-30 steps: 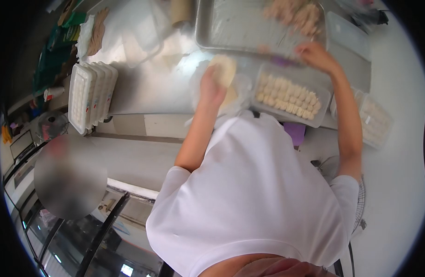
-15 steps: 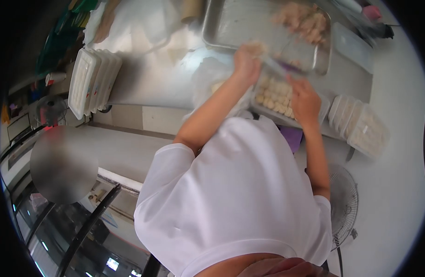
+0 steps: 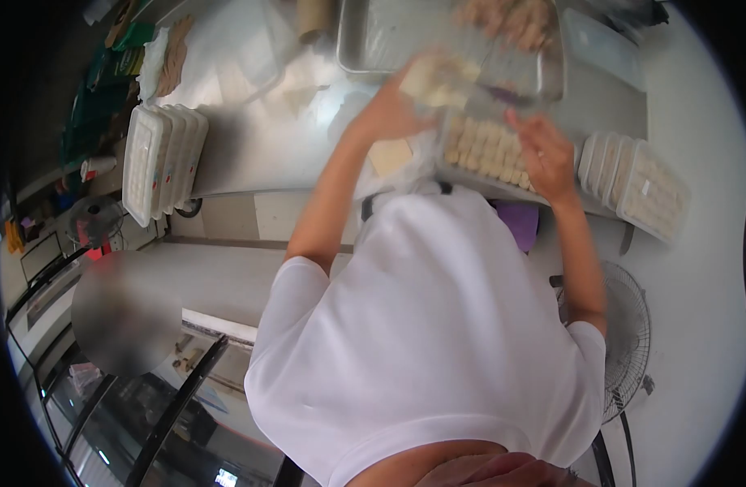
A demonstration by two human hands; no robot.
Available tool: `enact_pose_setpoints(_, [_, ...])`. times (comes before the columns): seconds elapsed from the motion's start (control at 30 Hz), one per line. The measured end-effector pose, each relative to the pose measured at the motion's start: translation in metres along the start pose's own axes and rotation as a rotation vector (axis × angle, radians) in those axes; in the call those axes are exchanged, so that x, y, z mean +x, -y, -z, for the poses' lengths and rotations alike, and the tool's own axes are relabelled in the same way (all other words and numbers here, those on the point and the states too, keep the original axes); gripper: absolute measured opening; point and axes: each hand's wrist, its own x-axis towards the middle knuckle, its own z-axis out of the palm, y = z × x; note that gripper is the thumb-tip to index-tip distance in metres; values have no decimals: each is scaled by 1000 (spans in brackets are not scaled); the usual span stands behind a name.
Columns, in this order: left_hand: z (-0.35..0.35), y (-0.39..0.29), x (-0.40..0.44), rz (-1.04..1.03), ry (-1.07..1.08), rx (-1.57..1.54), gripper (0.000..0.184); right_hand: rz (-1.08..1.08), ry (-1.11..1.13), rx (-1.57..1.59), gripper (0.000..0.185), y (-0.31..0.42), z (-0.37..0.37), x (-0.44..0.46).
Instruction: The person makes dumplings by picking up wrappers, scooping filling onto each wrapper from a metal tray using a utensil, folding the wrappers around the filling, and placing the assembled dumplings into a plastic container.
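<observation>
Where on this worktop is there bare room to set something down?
The widest bare patch of metal table lies between the upright white containers and the plastic bag. Around the left hand and right hand it is crowded: metal tray, dumplings and clear boxes sit close.

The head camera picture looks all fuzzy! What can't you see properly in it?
All in the head view:
Left hand: blur hides how its fingers meet the pale sheet.
Right hand: blur hides what is at its fingertips.
Metal tray: the top edge cuts off its far side.
Pale lumps: the right hand may hide some.
Fan: the right arm hides part.
</observation>
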Motion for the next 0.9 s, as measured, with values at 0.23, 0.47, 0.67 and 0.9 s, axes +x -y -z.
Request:
enact_pose_setpoints(0.23, [-7,-14,21,165,238,230,26,82,53,-316,36,8,14,-4])
enact_pose_setpoints(0.47, [-32,15,10,413,131,-706,20,-119,-77,-265,26,-23,65,-7])
enact_pose_setpoints(0.67, [-83,11,27,434,-97,-1747,44,-467,-281,-435,23,-135,-10,-69])
enact_pose_setpoints(0.9, [-168,38,28,497,49,-1205,47,-457,-617,-144,23,-65,57,-131])
